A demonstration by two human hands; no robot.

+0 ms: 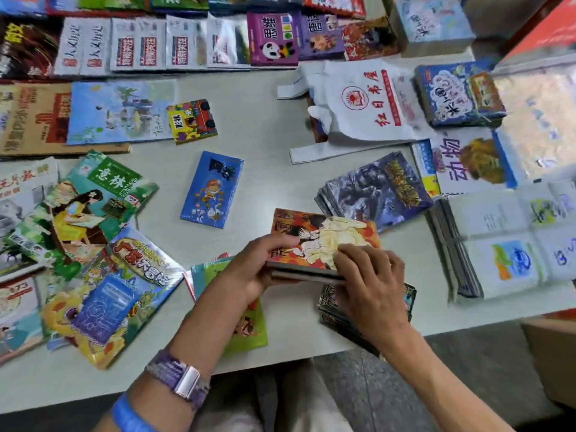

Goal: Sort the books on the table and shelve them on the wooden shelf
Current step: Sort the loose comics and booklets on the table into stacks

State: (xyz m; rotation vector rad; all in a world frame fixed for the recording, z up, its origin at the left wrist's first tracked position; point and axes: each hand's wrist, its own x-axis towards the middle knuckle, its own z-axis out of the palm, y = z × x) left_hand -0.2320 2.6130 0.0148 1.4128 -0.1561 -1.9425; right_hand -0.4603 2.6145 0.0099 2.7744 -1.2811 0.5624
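Note:
Both hands hold a small stack of books just above the white table (pixel 274 157), near its front edge. The top book is an orange comic (pixel 324 235) with a pale drawn figure on its cover. My left hand (pixel 258 269) grips the stack's left end. My right hand (pixel 371 285) lies on the cover's near right corner and side. Under my right hand sits a dark pile of small books (pixel 408 294). A green book (pixel 249 332) lies beneath my left forearm. No wooden shelf is in view.
A blue small book (pixel 212 188) lies mid-table, with a yellow one (pixel 191 120) behind it. Loose magazines (pixel 103 260) crowd the left. Rows of books (pixel 174 42) line the far side. A white plastic bag (pixel 364 101) and stacked books (pixel 374 188) fill the right.

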